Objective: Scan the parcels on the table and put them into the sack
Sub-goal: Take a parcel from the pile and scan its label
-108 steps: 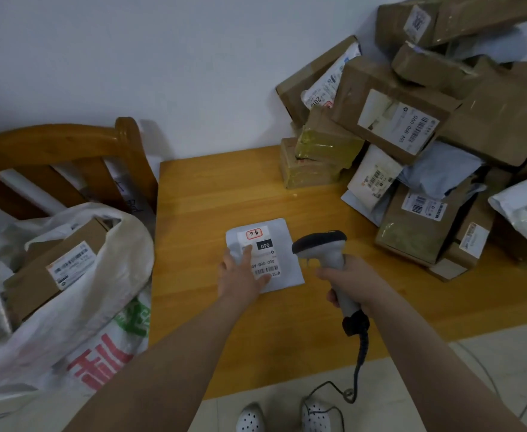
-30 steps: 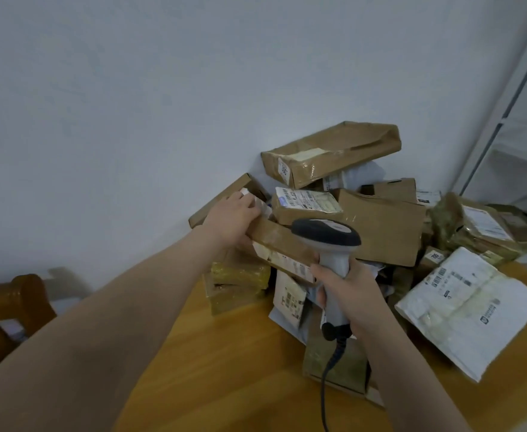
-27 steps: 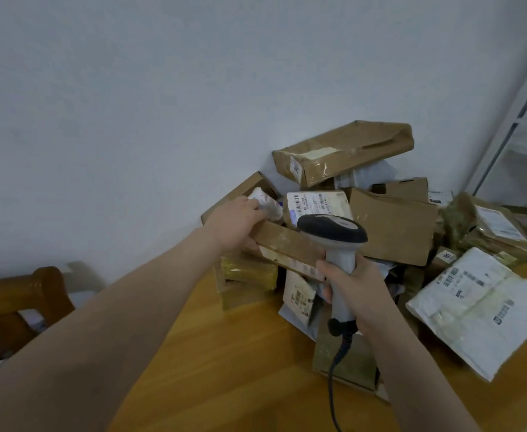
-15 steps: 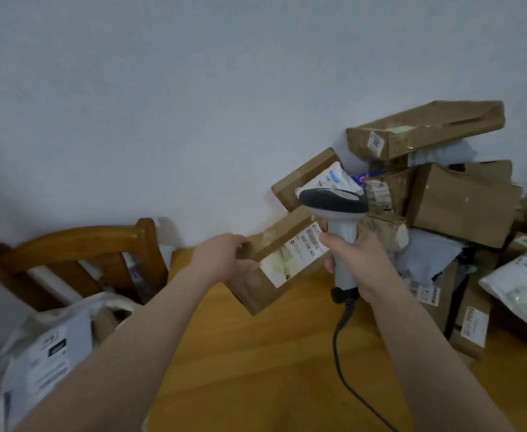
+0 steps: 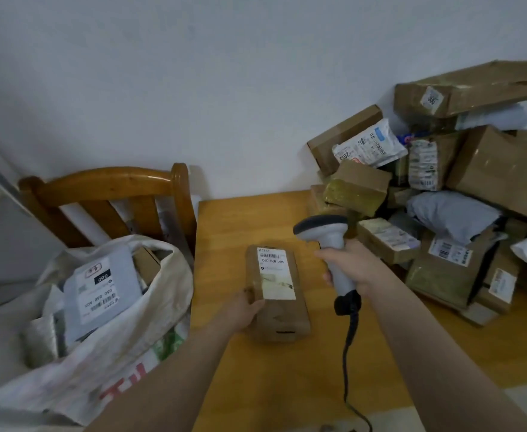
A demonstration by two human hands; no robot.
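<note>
The pile [image 5: 443, 194] of parcels at the far right of the bench [image 5: 287, 385] runs past the right frame edge, and its lower boxes are half buried under others; most labels there are too small to read. The sack [image 5: 100, 347] stands off the bench's left edge in front of a chair [image 5: 112, 194], its mouth open, with a grey parcel [image 5: 100, 291] lying label-up on top; its bottom is cut off by the frame. On the bench, near the left edge, lies a brown box [image 5: 276, 294], label up. The left hand [image 5: 243, 310] closes its grip on the box's near left side, fingers partly hidden beneath the edge. The right hand [image 5: 354, 266] wraps tight around the scanner [image 5: 327, 241] handle, head tilted over the box's far right corner; its cord drops out of view at the bottom. Bare wood lies open between box and pile, and in front of the box.
</note>
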